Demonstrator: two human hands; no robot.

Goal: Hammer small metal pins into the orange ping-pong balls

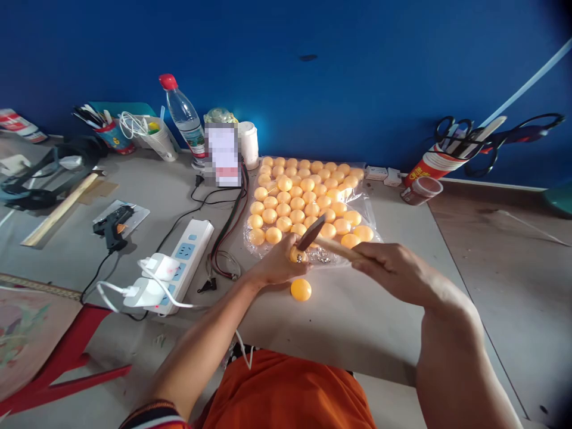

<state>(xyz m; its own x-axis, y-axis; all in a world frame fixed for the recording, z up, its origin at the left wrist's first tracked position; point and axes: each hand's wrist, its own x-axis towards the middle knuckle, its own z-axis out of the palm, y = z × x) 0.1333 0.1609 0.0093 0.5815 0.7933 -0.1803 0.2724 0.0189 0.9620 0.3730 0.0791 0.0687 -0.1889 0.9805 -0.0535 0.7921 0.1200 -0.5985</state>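
Note:
My left hand [282, 262] is closed around an orange ball [297, 255] that has a small metal piece on its near side; what that piece is, I cannot make out. In my right hand [393, 265] is the wooden handle of a hammer [335, 246]. The hammer's dark head sits just above the held ball, and whether they touch is unclear. One loose orange ball [301, 289] lies on the grey table [339, 322] just below my left hand. Behind both hands, a clear plastic bag [372, 217] full of orange balls lies flat; small metal bits show at its near edge.
To the left are a white power strip [195, 238] with plugs and cords, a glue gun [114, 225] and a wooden strip [60, 208]. A water bottle [184, 113] and a white cup [249, 145] stand by the blue wall. A tool cup [440, 161] leans at right.

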